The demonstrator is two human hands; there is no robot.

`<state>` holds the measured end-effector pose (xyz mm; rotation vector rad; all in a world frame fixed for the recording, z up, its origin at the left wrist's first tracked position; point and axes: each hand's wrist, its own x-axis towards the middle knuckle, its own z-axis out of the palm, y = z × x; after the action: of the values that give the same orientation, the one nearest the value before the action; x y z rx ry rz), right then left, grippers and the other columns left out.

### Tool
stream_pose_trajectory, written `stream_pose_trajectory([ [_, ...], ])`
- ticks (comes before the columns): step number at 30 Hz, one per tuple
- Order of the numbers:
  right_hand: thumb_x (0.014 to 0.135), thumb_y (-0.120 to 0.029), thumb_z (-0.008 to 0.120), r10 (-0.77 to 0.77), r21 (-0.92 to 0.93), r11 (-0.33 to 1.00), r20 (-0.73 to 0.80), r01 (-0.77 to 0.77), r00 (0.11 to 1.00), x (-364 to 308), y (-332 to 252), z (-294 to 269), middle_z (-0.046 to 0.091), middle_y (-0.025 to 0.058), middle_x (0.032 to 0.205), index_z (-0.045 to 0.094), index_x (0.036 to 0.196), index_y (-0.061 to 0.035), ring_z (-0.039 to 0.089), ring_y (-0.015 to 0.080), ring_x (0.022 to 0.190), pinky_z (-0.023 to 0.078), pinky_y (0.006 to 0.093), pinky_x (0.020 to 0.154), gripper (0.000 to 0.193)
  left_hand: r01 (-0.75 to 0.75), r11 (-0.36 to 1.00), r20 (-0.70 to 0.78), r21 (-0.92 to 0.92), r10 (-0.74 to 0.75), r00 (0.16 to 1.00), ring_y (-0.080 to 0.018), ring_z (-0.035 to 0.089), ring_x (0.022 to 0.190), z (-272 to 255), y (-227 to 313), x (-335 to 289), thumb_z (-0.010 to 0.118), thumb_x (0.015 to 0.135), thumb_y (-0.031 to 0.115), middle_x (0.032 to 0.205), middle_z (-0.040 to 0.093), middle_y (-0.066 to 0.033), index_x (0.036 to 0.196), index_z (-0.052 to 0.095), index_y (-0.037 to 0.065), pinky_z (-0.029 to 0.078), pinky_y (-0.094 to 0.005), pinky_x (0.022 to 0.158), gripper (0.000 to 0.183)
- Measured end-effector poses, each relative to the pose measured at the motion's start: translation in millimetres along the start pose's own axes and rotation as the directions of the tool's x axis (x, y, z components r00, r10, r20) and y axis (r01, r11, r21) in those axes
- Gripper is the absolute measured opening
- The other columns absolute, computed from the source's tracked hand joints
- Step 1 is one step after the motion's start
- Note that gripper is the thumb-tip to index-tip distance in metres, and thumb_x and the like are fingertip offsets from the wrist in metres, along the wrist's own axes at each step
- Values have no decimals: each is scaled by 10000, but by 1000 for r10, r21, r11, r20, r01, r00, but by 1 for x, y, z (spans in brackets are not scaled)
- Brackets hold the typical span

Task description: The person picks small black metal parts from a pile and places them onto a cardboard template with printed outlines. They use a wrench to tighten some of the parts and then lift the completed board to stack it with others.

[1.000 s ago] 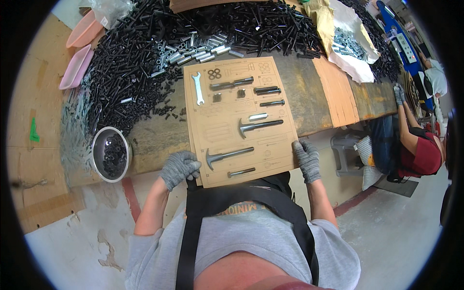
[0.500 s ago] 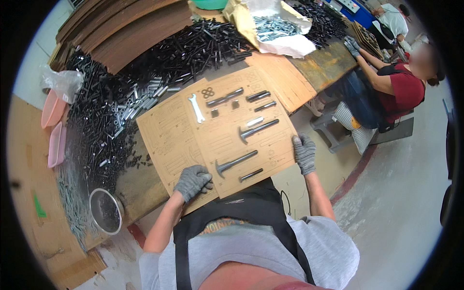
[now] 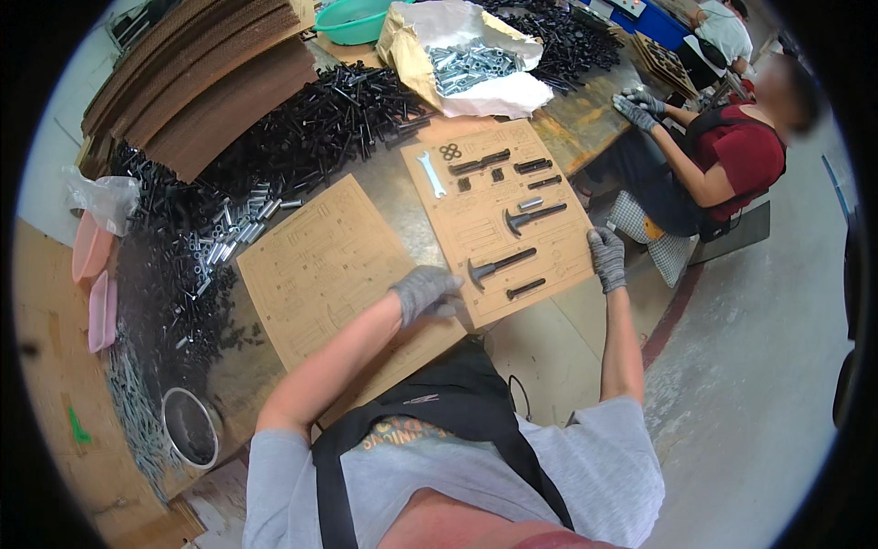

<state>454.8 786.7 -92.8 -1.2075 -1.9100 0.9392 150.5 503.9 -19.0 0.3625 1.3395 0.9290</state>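
Observation:
A brown cardboard sheet [image 3: 498, 215] with printed outlines bears a light-coloured open-end wrench [image 3: 430, 174], several small black rings [image 3: 451, 152], black bolts [image 3: 526, 288], a silver sleeve [image 3: 530, 203] and two black rods with curved heads [image 3: 501, 267]. My gloved right hand [image 3: 607, 260] grips its right edge, fingers closed. At its lower left edge is my gloved left hand [image 3: 427, 295], fingers bent around the edge and partly hidden, slightly blurred. Under my left forearm lies a second printed cardboard sheet [image 3: 325, 252] with no parts on it.
Heaps of black bolts [image 3: 347, 105] cover the worktable, with silver sleeves [image 3: 242, 224] at left. Behind stand stacked brown sheets [image 3: 210, 82], a green basin [image 3: 352, 23] and a sack of metal parts [image 3: 412, 46]. A metal bowl [image 3: 216, 421] sits front left; a co-worker [image 3: 732, 156] sits right.
The sheet with parts has moved right and off the lower sheet, which now shows more fully. My left hand has moved right and up with it; my right hand slightly right and up.

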Motion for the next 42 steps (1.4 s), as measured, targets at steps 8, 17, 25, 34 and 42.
stream_pose_trajectory([
  [8,950,-298,497,44,265,959,205,-99,978,34,53,-59,639,72,882,645,966,-20,572,159,765,479,286,676,315,-147,989,-1,29,147,989,-187,653,779,34,4,20,654,864,208,944,660,-105,1055,627,-24,578,-289,650,302],
  [17,930,-283,519,561,-539,826,812,-162,159,-132,-55,-20,611,61,624,619,722,-39,546,142,493,472,298,507,336,-71,985,23,-157,75,997,-199,622,560,51,1,36,691,820,248,769,622,-92,995,647,49,549,-321,461,268],
  [25,950,-233,505,-397,225,896,791,382,465,-155,-266,135,508,93,572,576,716,11,491,174,527,404,321,523,346,-567,718,-91,403,648,756,-292,660,843,-38,7,-19,602,853,345,947,663,-170,1040,628,11,534,-389,746,384],
  [34,872,-204,601,-633,381,701,721,603,280,-157,-322,312,665,155,835,670,925,-50,640,315,751,499,363,687,176,340,748,-808,570,585,69,-286,590,1069,-270,-39,-183,608,812,350,1165,603,-114,1164,611,112,475,-374,915,424],
  [42,851,-265,601,-643,338,618,736,710,210,-186,-313,341,673,117,818,690,870,-105,635,323,717,499,405,652,185,585,501,-753,638,564,339,-316,555,1123,-363,-66,-261,630,825,241,1237,568,-156,1301,514,165,451,-404,940,496],
])
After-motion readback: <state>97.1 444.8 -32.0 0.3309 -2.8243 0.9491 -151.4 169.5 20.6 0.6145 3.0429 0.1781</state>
